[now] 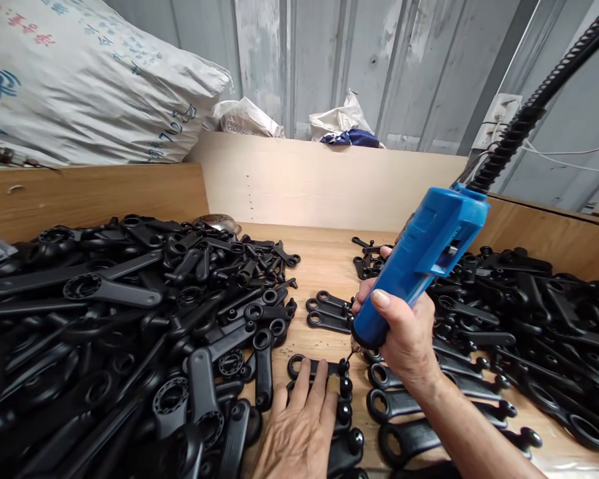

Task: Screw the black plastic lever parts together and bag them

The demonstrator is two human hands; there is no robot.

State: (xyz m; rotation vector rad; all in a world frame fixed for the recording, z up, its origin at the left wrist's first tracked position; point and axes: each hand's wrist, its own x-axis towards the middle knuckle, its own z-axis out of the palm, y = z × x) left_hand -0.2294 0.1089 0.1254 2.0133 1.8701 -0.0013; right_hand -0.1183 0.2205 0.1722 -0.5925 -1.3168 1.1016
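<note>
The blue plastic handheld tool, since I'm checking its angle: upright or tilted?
Tilted: the right hand holds the blue tool with its upper end leaning right.

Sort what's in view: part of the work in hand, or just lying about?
In the work, by the look:
- blue plastic tool, in the right hand
- black plastic ringed levers, lined up under the left hand
- likely the black lever piles either side

Probably lying about:
- white printed sack
- crumpled white bag
- white-and-navy bundle

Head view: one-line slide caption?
Right hand gripping a blue tool, left hand resting on black ring-ended parts.
</note>
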